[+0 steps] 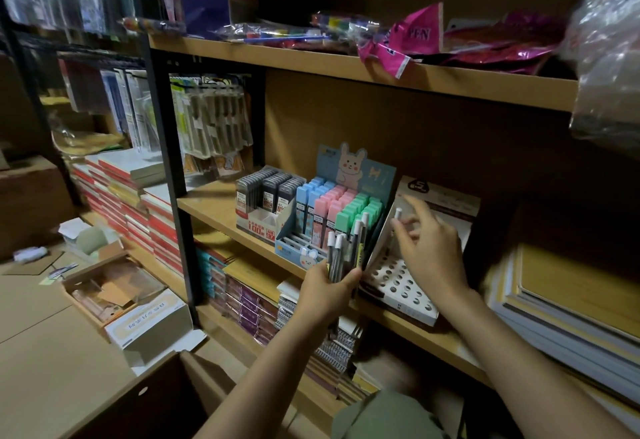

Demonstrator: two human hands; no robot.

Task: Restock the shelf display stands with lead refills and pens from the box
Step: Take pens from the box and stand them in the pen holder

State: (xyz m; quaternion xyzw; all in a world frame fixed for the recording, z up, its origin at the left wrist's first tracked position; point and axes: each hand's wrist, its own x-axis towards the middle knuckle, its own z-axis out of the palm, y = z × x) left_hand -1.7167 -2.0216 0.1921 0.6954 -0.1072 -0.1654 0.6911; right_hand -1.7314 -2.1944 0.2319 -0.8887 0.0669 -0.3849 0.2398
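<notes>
- You're facing a wooden shelf unit (363, 71) w/ black metal uprights, in a dim stockroom; the middle shelf (221, 211) carries the display stands.
- Top shelf: pink foil packs (419, 36), paint sets in clear wrap, a blue "BASKETBALL" pack at back left.
- Middle shelf, L to R: a stand of dark lead refills (265, 192), touching it a bunny-card stand (346, 175) w/ blue, pink & green refill cases (341, 208), then the white pen stand (398, 286) w/ rows of round holes, its back card upright.
- Right of the pen stand: a stack of yellow-covered pads (571, 300) on the same shelf.
- Lower shelf: spiral notebooks and purple packs, stacked on edge.
- Left bay: hanging blister packs, red/white book stacks (121, 196); on the floor an open box w/ clear packets (110, 286) and loose cardboard.
- Brown carton (138, 400) sits bottom left, near your knee; inside too dark to tell.
- Your left hand (329, 288) is in front of the shelf edge, between bunny stand and pen stand, fingers wrapped round a bundle of pens (344, 251), white caps up, tilted slightly.
- Your right hand (433, 248) is over the pen stand, above the holes, wrist bent, fingers spread; thumb & forefinger pinch one white-capped pen (397, 216) held roughly upright, just beside the stand's back card. Slight blur at the fingertips.
- Both forearms are bare, reaching up from lower right; green fabric shows at the bottom edge.
</notes>
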